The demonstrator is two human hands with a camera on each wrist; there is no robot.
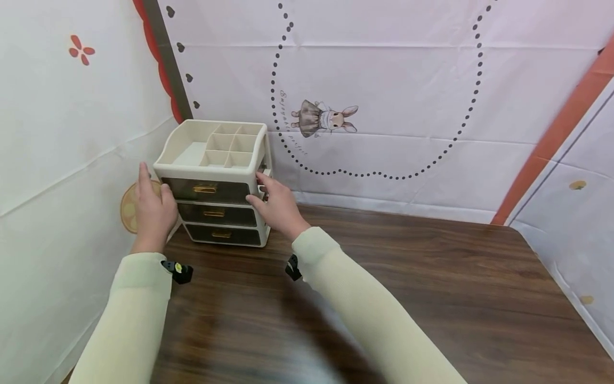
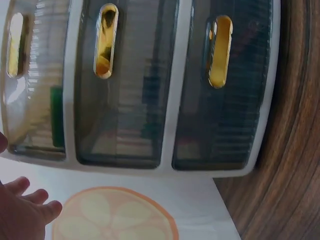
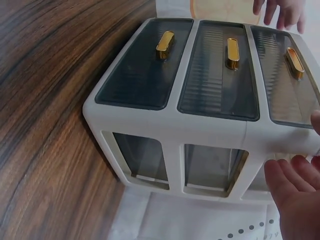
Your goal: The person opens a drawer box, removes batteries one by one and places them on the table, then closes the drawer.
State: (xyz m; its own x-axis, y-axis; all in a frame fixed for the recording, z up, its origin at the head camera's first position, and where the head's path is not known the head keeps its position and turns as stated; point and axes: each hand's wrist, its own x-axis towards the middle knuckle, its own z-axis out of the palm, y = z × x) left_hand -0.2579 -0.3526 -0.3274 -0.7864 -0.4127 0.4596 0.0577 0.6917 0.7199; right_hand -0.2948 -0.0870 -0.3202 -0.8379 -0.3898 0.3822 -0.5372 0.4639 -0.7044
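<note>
Straight-fingered, the left hand (image 1: 154,213) flanked the drawer unit (image 1: 216,201) on the counter (image 1: 441,272); the right hand (image 1: 280,207), unclenched, straddled its corner.

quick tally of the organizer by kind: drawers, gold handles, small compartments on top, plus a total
Drawers: 3
Gold handles: 3
Small top compartments: 6
Total: 12
</note>
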